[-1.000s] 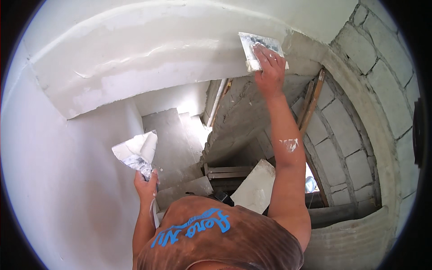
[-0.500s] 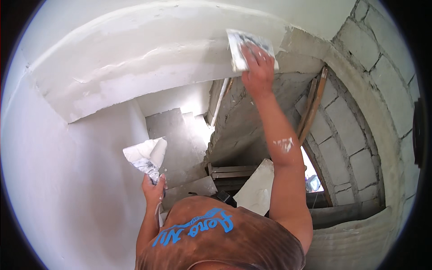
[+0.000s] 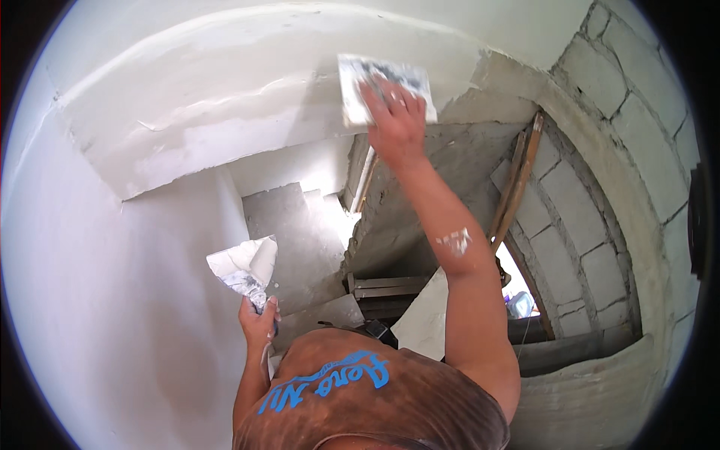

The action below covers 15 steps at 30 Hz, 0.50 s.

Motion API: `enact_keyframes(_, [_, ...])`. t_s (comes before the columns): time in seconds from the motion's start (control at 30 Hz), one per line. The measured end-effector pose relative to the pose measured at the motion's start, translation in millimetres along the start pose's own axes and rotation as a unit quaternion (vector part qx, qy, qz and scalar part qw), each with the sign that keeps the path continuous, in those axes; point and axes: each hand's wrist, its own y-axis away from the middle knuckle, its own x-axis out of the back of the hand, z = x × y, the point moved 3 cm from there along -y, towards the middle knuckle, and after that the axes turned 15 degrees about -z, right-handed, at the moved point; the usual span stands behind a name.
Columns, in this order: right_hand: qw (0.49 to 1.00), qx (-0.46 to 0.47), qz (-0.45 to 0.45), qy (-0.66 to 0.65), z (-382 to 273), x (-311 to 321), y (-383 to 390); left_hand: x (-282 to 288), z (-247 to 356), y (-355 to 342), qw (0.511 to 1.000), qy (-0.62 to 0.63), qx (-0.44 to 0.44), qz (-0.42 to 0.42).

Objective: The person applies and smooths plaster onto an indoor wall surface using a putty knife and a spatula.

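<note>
Clearly I see open room below the plaster band [image 3: 225, 105], right hand [image 3: 394, 121] gripping a trowel [image 3: 352, 93] near the band's edge, left hand [image 3: 258, 319] clasping a scraper [image 3: 241, 264] pointed lengthwise bandward.

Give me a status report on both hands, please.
Left hand gripping scraper, white compound on it. Right hand holding flat trowel at plastered wall. Nothing seen blocking trowel.

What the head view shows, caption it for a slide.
Right hand holds a flat trowel at the pale surface; left hand holds a scraper coated with white paste.
</note>
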Motion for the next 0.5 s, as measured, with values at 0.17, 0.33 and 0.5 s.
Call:
enact_keyframes(0.17, [0.994, -0.003, -0.112, -0.007, -25, -41, 16, 3, 10, 0, 1.0, 0.011, -0.014, -0.011])
enact_keyframes(0.33, [0.987, 0.032, -0.141, -0.075, -69, -42, 84, 19, -5, 2, 1.0, 0.017, -0.004, 0.008])
enact_keyframes(0.5, [1.0, 0.014, -0.009, -0.016, -55, -1, -34, 32, -14, 10, 0.999, 0.024, -0.027, 0.008])
